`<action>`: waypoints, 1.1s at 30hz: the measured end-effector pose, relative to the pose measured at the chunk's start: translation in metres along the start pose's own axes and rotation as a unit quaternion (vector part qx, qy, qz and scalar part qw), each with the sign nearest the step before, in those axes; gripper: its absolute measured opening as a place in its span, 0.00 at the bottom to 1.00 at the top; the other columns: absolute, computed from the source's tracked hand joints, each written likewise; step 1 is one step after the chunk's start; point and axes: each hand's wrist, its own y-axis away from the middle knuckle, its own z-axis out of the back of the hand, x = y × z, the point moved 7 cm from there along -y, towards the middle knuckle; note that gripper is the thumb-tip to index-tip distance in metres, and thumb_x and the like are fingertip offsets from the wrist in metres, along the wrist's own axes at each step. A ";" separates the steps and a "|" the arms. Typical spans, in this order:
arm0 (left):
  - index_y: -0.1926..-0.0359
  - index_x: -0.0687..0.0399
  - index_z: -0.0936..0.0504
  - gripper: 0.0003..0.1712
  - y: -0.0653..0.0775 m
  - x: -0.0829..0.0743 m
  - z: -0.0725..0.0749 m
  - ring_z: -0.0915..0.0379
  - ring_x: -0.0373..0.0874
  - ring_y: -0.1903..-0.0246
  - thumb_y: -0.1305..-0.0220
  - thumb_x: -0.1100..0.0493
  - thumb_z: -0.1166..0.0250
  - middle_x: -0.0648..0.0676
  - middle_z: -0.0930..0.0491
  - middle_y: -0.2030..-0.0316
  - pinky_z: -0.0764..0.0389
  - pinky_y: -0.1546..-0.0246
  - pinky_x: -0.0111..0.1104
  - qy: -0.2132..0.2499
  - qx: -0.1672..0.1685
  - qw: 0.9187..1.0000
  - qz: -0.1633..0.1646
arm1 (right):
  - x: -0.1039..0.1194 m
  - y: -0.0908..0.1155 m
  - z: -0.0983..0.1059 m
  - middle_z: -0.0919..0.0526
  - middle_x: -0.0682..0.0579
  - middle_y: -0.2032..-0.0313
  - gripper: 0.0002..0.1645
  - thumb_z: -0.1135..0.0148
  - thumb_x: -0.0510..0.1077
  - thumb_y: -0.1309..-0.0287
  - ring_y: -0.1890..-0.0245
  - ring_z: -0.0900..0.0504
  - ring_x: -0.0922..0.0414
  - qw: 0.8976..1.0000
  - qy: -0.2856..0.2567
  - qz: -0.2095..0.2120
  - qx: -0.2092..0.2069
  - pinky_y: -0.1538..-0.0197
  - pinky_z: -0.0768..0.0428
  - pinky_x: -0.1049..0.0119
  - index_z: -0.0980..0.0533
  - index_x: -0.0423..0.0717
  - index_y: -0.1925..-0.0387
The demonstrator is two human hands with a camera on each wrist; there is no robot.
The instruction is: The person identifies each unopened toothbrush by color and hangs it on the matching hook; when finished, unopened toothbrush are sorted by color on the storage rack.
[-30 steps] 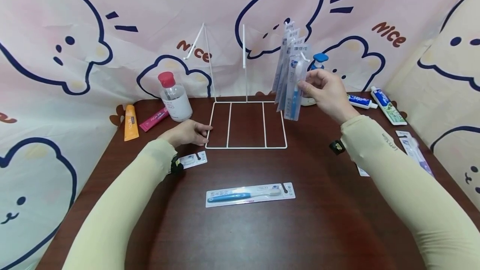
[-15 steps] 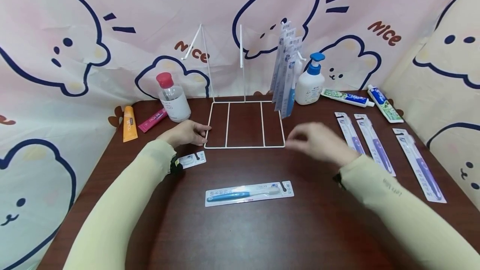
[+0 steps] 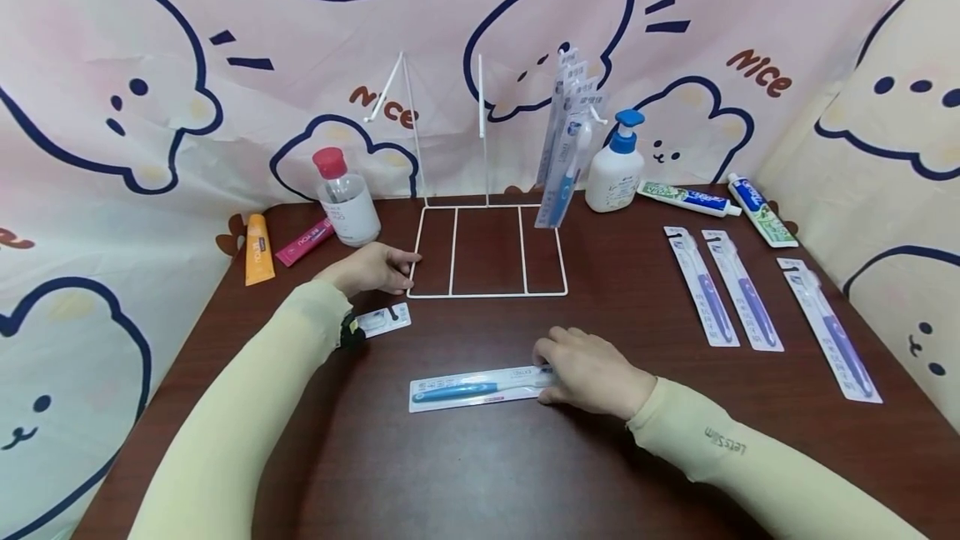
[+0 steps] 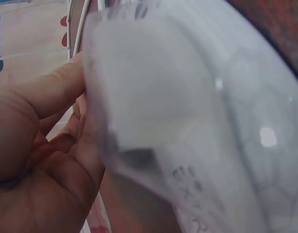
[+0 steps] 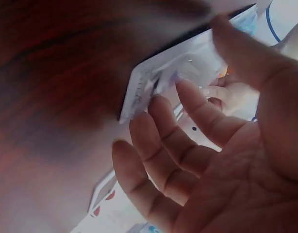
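My left hand (image 3: 375,267) grips the left side wire of a white wire display rack (image 3: 487,296) with thumb and fingertips. Under that wrist lies a packaged toothbrush (image 3: 384,319), mostly hidden by the arm; its blister (image 4: 154,87) fills much of the left wrist view. My right hand (image 3: 588,369) is over the right end of a packaged blue toothbrush (image 3: 457,392) lying flat on the table. Its thumb and fingers (image 5: 144,136) are spread apart across that package's end and touch it. Several packaged toothbrushes (image 3: 562,157) hang from the rack's right hook.
Packaged purple toothbrushes (image 3: 742,290) lie at the right. Behind them are toothpaste tubes (image 3: 690,198) and a pump bottle (image 3: 615,173). A red-capped bottle (image 3: 351,211), a pink tube (image 3: 306,242) and an orange tube (image 3: 258,248) are at the back left.
My right hand has left the hanging toothbrushes and come down to the blue toothbrush package at the front. The foremost hanging package has swung, its lower end to the left. My left hand stays put.
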 end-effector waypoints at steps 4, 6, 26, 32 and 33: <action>0.38 0.51 0.30 0.33 0.001 0.002 0.001 0.25 0.47 0.65 0.46 0.66 0.34 0.61 0.32 0.57 0.22 0.61 0.36 -0.017 0.010 1.000 0.008 | -0.007 -0.004 -0.004 0.30 0.59 0.73 0.24 0.25 0.58 0.67 0.72 0.31 0.58 0.999 -0.024 -0.026 0.026 0.69 0.30 0.62 0.26 0.52 0.70; 0.37 0.49 0.31 0.33 0.001 0.003 0.001 0.26 0.47 0.65 0.46 0.65 0.33 0.60 0.31 0.56 0.22 0.62 0.35 -0.031 0.014 0.999 0.010 | -0.011 -0.005 -0.005 0.31 0.59 0.74 0.25 0.24 0.58 0.69 0.72 0.31 0.58 0.997 -0.045 -0.047 0.048 0.69 0.30 0.61 0.28 0.53 0.72; 0.36 0.52 0.34 0.37 0.002 0.002 0.001 0.28 0.46 0.63 0.48 0.67 0.32 0.61 0.34 0.51 0.23 0.62 0.35 -0.025 0.023 0.999 0.000 | -0.057 0.035 0.016 0.22 0.63 0.63 0.23 0.39 0.65 0.51 0.63 0.26 0.59 0.946 -0.301 -0.089 0.086 0.59 0.29 0.60 0.22 0.59 0.56; 0.35 0.53 0.34 0.37 0.002 0.002 0.000 0.29 0.46 0.63 0.48 0.67 0.32 0.61 0.34 0.51 0.23 0.62 0.34 -0.021 0.020 1.000 -0.001 | -0.060 0.041 0.024 0.22 0.62 0.62 0.21 0.39 0.63 0.49 0.63 0.26 0.58 0.943 -0.310 -0.088 0.077 0.59 0.29 0.59 0.23 0.60 0.56; 0.36 0.53 0.34 0.37 0.003 0.002 0.000 0.29 0.46 0.63 0.48 0.67 0.32 0.61 0.34 0.52 0.23 0.62 0.34 -0.024 0.018 1.000 0.000 | -0.061 0.041 0.025 0.22 0.61 0.62 0.20 0.37 0.62 0.51 0.63 0.26 0.58 0.942 -0.313 -0.094 0.073 0.59 0.29 0.59 0.23 0.61 0.57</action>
